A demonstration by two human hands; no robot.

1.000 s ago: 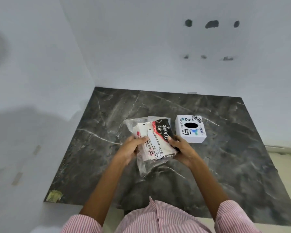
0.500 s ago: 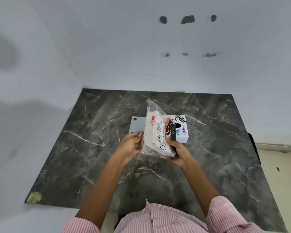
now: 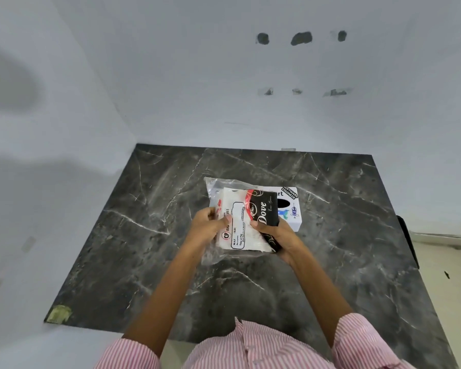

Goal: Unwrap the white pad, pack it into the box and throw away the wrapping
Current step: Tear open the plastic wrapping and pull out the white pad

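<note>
The table (image 3: pixel 149 251) is bare marble across its left half, its lower centre and its right side; a hand can pass there unobstructed. Walls (image 3: pixel 64 134) close the table at the frame's left and top edges, so no passage exists beyond them. The white box (image 3: pixel 293 209) stands right of centre, its left part hidden behind the wrapped pad (image 3: pixel 246 219). Both hands, left hand (image 3: pixel 206 226) and right hand (image 3: pixel 278 235), with their forearms, occupy the centre. A small tape patch (image 3: pixel 60 313) lies flat at the lower-left corner.
</note>
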